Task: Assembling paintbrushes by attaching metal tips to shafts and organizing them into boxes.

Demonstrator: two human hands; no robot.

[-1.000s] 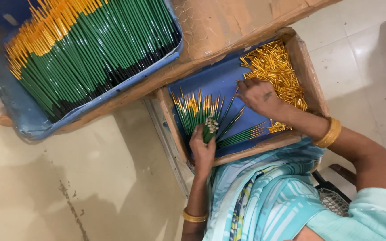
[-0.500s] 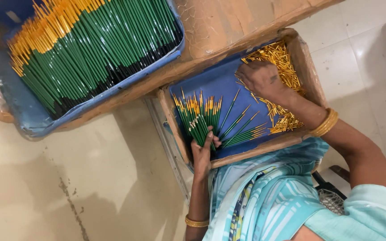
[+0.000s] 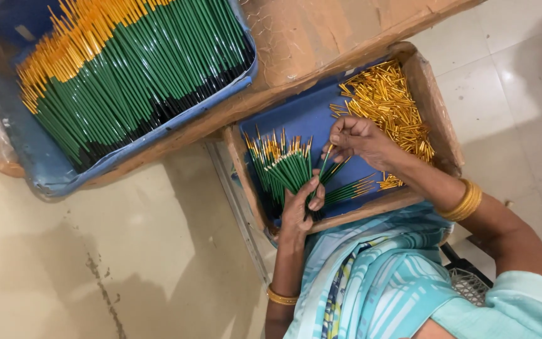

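Left fingers: left hand (image 3: 299, 207) wrapped round a fanned bundle of sticks (image 3: 281, 168), gripping their lower ends.
Right fingers: right hand (image 3: 360, 139) pinching one stick (image 3: 324, 166) just beside the bundle.
Place: over the small tray (image 3: 296, 119).
Nearby: gold caps (image 3: 391, 103).

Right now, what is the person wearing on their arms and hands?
Both arms are bare, with no sleeves or gloves. The left hand has one thin gold bangle at the wrist. The right hand has a thicker stack of gold bangles. I can't make out any rings.
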